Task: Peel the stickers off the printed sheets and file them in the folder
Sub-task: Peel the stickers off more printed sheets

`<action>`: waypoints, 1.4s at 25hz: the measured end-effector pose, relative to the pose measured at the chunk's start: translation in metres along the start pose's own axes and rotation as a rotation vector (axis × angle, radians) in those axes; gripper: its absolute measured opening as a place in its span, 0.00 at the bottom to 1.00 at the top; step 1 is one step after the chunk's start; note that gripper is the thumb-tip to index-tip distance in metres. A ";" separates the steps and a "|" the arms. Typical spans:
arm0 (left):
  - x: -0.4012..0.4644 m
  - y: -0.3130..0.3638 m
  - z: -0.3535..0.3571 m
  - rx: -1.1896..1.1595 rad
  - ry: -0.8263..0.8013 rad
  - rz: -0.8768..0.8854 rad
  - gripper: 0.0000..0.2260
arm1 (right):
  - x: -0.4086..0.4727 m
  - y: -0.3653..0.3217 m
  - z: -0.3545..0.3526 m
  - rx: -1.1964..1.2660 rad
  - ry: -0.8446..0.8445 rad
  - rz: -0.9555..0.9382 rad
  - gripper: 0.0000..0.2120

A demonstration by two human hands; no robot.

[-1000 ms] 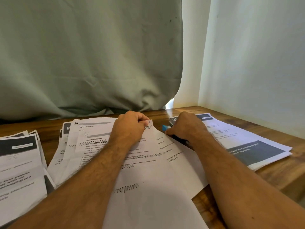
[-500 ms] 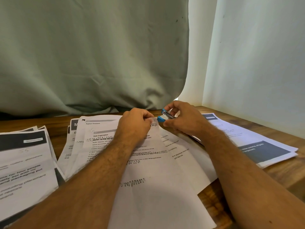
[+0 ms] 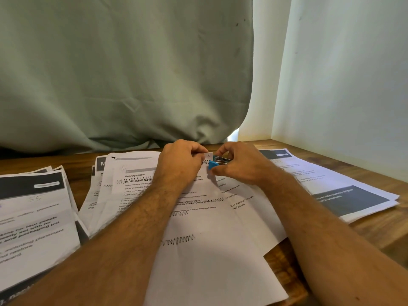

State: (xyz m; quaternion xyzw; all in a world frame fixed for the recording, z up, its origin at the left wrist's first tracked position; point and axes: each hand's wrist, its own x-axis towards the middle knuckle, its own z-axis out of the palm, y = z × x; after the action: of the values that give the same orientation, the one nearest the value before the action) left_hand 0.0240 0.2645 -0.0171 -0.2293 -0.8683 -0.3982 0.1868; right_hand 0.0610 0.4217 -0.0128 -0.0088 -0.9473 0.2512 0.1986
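Note:
A printed sheet (image 3: 207, 250) with black zigzag scribbles lies on top of fanned-out pages in the middle of the table. My left hand (image 3: 180, 164) pinches its far top corner (image 3: 208, 156) and lifts it slightly. My right hand (image 3: 241, 165) grips a small blue stapler (image 3: 217, 162), its blue nose and metal jaw right at that pinched corner. Whether the jaw is around the paper is unclear. No sticker and no folder can be made out.
A stack of printed sheets (image 3: 33, 217) with a dark header lies at the left. Another stack (image 3: 344, 195) lies at the right near the white wall (image 3: 353, 85). A grey-green cloth (image 3: 121, 74) hangs behind the wooden table (image 3: 375, 228).
My right hand lifted the blue stapler off the table and brought it left to the sheet's corner. My left hand kept pinching that corner and raised it a little.

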 end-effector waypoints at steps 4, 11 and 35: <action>-0.001 0.001 0.001 0.001 -0.019 0.000 0.09 | -0.002 -0.003 0.003 -0.051 0.032 -0.072 0.20; -0.002 0.002 -0.001 0.005 -0.015 0.021 0.08 | -0.001 -0.006 0.004 -0.140 0.069 -0.175 0.20; 0.001 -0.005 -0.003 -0.019 -0.015 0.011 0.09 | -0.003 0.005 -0.005 -0.015 0.158 0.009 0.15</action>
State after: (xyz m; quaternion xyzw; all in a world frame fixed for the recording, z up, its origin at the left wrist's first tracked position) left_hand 0.0211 0.2596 -0.0178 -0.2387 -0.8646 -0.4037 0.1801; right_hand 0.0649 0.4277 -0.0122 -0.0343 -0.9305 0.2433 0.2715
